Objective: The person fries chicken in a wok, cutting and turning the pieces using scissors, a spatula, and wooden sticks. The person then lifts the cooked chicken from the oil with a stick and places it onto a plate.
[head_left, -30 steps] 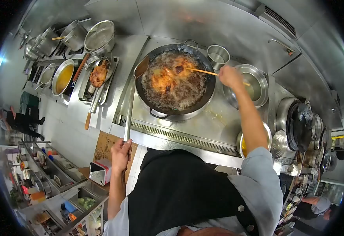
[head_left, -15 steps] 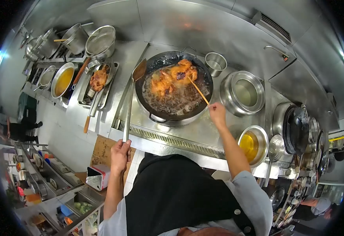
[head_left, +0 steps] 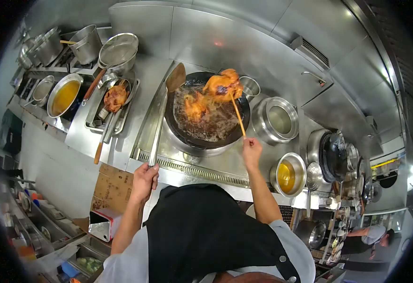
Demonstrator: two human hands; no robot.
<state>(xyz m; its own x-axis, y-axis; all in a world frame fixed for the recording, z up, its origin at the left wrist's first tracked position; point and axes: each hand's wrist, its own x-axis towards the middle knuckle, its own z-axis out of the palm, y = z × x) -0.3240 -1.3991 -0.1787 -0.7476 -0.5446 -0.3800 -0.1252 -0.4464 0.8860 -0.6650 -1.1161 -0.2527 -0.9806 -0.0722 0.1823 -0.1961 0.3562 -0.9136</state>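
My left hand point(head_left: 143, 181) is closed around the lower end of a long-handled wok spatula point(head_left: 158, 127), whose blade stands at the wok's upper left rim. In my right hand point(head_left: 251, 153) is a thin wooden stick point(head_left: 238, 117); whether it is one chopstick or a pair I cannot tell. Its far tip meets a browned whole chicken point(head_left: 223, 86) at the far right side of the wok point(head_left: 247, 111), which appears raised above the bubbling oil. A second browned piece, perhaps another chicken point(head_left: 195, 107), sits partly in the oil to its left.
On the left, a tray point(head_left: 92, 123) holds a cooked bird and long-handled tools. A bowl of yellow liquid point(head_left: 303, 172) and a perforated skimmer point(head_left: 314, 177) lie right; a steel pot point(head_left: 293, 123) stands beyond. Another person point(head_left: 374, 234) is far right.
The chicken at the stick's tip has risen toward the far right of the wok, with my right hand following. The spatula blade has swung slightly outward. The whole view has shifted.
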